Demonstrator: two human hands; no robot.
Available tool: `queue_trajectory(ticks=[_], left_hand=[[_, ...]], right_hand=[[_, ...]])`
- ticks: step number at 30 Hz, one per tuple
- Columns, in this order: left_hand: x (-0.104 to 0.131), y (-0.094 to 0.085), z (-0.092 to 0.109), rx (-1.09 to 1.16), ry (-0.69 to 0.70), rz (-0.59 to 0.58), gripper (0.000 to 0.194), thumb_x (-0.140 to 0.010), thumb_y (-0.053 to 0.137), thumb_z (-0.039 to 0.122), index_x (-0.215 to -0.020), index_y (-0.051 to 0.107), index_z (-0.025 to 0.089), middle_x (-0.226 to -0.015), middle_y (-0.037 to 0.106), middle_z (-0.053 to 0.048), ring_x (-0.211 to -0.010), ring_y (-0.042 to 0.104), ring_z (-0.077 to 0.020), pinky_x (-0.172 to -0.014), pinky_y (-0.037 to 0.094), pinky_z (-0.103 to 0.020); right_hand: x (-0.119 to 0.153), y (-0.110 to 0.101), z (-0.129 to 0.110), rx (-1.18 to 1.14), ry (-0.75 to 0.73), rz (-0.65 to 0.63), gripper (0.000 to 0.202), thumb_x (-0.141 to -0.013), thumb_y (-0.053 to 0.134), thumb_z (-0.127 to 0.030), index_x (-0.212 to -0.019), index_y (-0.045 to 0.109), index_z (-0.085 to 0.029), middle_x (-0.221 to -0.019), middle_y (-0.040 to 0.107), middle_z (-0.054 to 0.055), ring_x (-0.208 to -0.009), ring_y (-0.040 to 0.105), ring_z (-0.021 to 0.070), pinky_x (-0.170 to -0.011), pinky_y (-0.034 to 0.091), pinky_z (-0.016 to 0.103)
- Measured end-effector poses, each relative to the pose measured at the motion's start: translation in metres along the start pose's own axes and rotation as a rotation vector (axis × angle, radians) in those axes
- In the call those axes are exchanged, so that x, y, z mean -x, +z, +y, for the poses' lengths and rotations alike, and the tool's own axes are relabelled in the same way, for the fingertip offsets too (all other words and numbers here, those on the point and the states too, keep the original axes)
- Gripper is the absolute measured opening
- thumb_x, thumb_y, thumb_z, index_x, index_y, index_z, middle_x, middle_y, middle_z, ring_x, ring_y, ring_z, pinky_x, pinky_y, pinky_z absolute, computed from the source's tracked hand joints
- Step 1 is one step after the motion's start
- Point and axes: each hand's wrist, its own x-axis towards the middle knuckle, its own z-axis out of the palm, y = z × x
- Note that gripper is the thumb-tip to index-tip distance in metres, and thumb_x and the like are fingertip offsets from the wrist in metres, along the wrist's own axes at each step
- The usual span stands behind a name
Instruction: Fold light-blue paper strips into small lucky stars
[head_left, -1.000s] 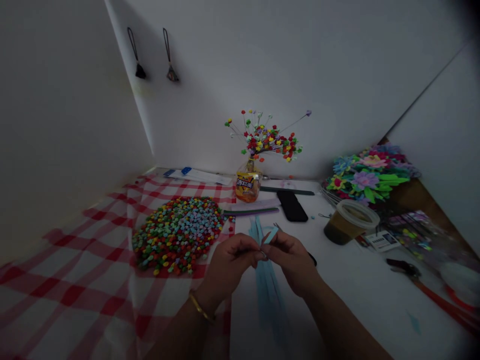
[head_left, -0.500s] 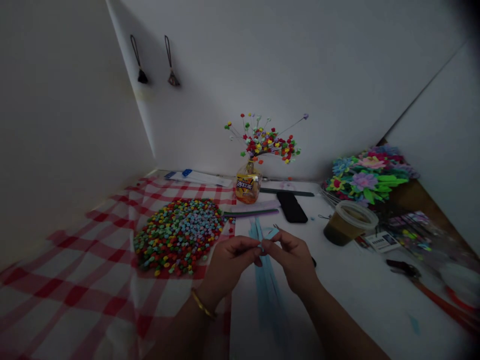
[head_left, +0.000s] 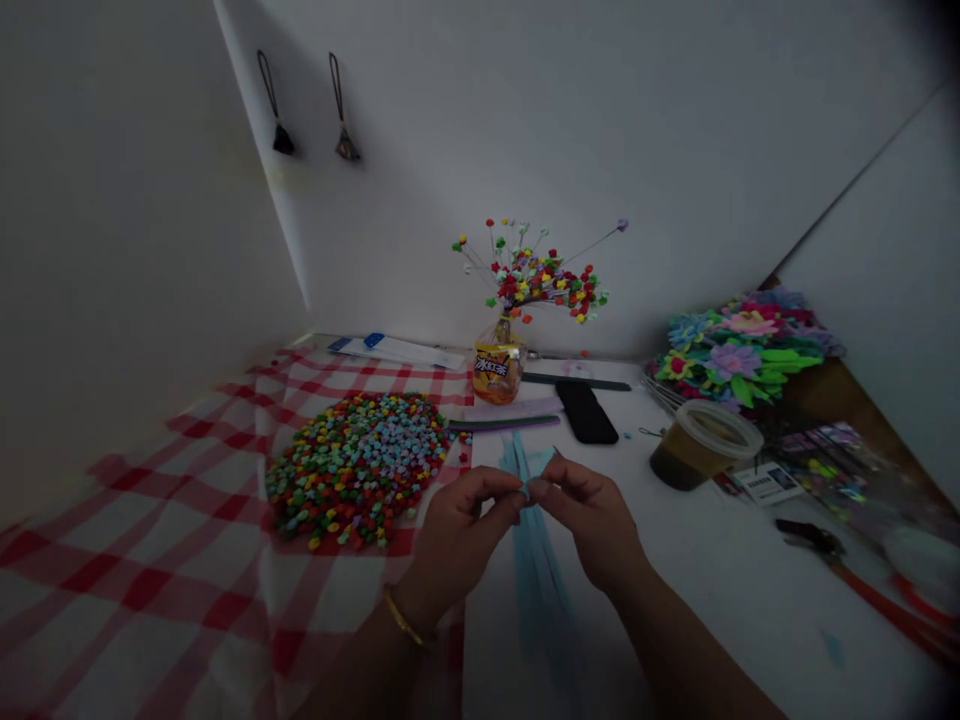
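Observation:
My left hand (head_left: 469, 520) and my right hand (head_left: 589, 515) meet at the middle of the table, thumbs and forefingers pinched together. Between their fingertips is a small light-blue paper strip (head_left: 526, 488), mostly hidden by the fingers. Under the hands lies a bundle of long light-blue paper strips (head_left: 541, 580), running toward me. To the left spreads a big heap of small folded paper stars (head_left: 360, 465) in red, green, yellow and blue. A gold bracelet (head_left: 405, 620) circles my left wrist.
Behind stands a bottle (head_left: 498, 372) holding wire stems tipped with paper stars. A black phone (head_left: 586, 412) lies right of it. Farther right are a plastic tub (head_left: 701, 445), fuzzy flowers (head_left: 739, 350) and orange-handled pliers (head_left: 825, 545). A red-checked cloth (head_left: 150, 590) covers the left side.
Both hands stay pinched together. The loose end of the blue paper strip, which stuck up by my right fingers, now shows less. The view has shifted slightly.

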Motion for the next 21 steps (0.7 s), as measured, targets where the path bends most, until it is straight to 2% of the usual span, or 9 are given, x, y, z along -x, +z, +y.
queue_trajectory(ticks=[3, 5, 7, 10, 13, 16, 19, 21], left_hand=[[0.0001, 0.0007, -0.0019, 0.014, -0.02, 0.024, 0.011, -0.077, 0.065, 0.019, -0.086, 0.06, 0.019, -0.07, 0.064, 0.002, -0.065, 0.059, -0.0109, -0.061, 0.047, -0.021], [0.0005, 0.0005, -0.0018, -0.064, 0.002, 0.018, 0.01, -0.078, 0.064, 0.02, -0.087, 0.06, 0.019, -0.072, 0.064, 0.001, -0.066, 0.06, -0.012, -0.062, 0.046, -0.022], [0.0014, -0.0006, -0.0003, -0.223, 0.088, -0.002, 0.004, -0.08, 0.061, 0.021, -0.082, 0.062, 0.018, -0.071, 0.064, 0.0, -0.068, 0.059, -0.0128, -0.063, 0.045, -0.023], [0.0039, -0.0025, 0.0029, -0.42, 0.234, -0.028, 0.009, -0.083, 0.057, 0.019, -0.078, 0.064, 0.018, -0.072, 0.064, -0.002, -0.069, 0.059, -0.0129, -0.065, 0.043, -0.024], [0.0056, -0.0019, 0.0043, -0.398, 0.28, -0.011, 0.008, -0.082, 0.058, 0.018, -0.078, 0.064, 0.018, -0.072, 0.064, -0.001, -0.069, 0.059, -0.0127, -0.065, 0.043, -0.023], [0.0038, 0.0018, 0.0043, -0.15, 0.131, -0.006, 0.007, -0.08, 0.063, 0.023, -0.075, 0.064, 0.017, -0.067, 0.064, -0.001, -0.065, 0.058, -0.0124, -0.063, 0.043, -0.023], [0.0009, 0.0048, 0.0055, 0.248, -0.122, -0.085, 0.013, -0.078, 0.065, 0.028, -0.075, 0.064, 0.016, -0.063, 0.065, -0.002, -0.058, 0.057, -0.0122, -0.057, 0.044, -0.024], [0.0004, 0.0048, 0.007, 0.438, -0.283, -0.149, 0.02, -0.08, 0.062, 0.032, -0.073, 0.064, 0.013, -0.059, 0.066, -0.004, -0.051, 0.056, -0.012, -0.05, 0.04, -0.023]], right_hand=[[-0.0011, -0.0033, 0.0016, 0.069, -0.066, -0.069, 0.015, -0.075, 0.068, -0.033, -0.07, 0.064, -0.02, -0.073, 0.06, 0.0, -0.074, 0.055, 0.0174, -0.072, 0.043, 0.033], [-0.0009, -0.0049, 0.0019, 0.132, -0.137, -0.083, 0.016, -0.078, 0.065, -0.034, -0.069, 0.063, -0.021, -0.074, 0.057, 0.0, -0.074, 0.054, 0.0169, -0.071, 0.043, 0.031], [0.0, -0.0051, 0.0015, 0.195, -0.204, -0.079, 0.018, -0.081, 0.062, -0.035, -0.069, 0.063, -0.022, -0.075, 0.055, 0.0, -0.074, 0.053, 0.0163, -0.069, 0.042, 0.03], [0.0015, -0.0022, 0.0011, 0.197, -0.255, -0.068, 0.018, -0.082, 0.062, -0.035, -0.069, 0.063, -0.022, -0.078, 0.055, 0.001, -0.074, 0.053, 0.016, -0.067, 0.042, 0.029], [0.0025, 0.0026, 0.0021, 0.089, -0.235, -0.081, 0.017, -0.083, 0.059, -0.033, -0.071, 0.06, -0.021, -0.073, 0.053, 0.0, -0.07, 0.052, 0.0151, -0.065, 0.042, 0.028], [0.0031, 0.0034, 0.0035, 0.083, -0.263, -0.089, 0.016, -0.087, 0.054, -0.03, -0.074, 0.059, -0.021, -0.07, 0.052, -0.001, -0.068, 0.052, 0.0149, -0.064, 0.042, 0.028], [0.003, -0.0016, 0.0032, 0.201, -0.431, -0.027, 0.012, -0.086, 0.056, -0.025, -0.077, 0.062, -0.023, -0.078, 0.054, 0.001, -0.077, 0.053, 0.0165, -0.072, 0.042, 0.031], [0.0024, -0.0057, 0.0017, 0.272, -0.532, -0.011, 0.009, -0.084, 0.058, -0.023, -0.08, 0.065, -0.025, -0.082, 0.054, 0.002, -0.082, 0.053, 0.0179, -0.076, 0.042, 0.033]])
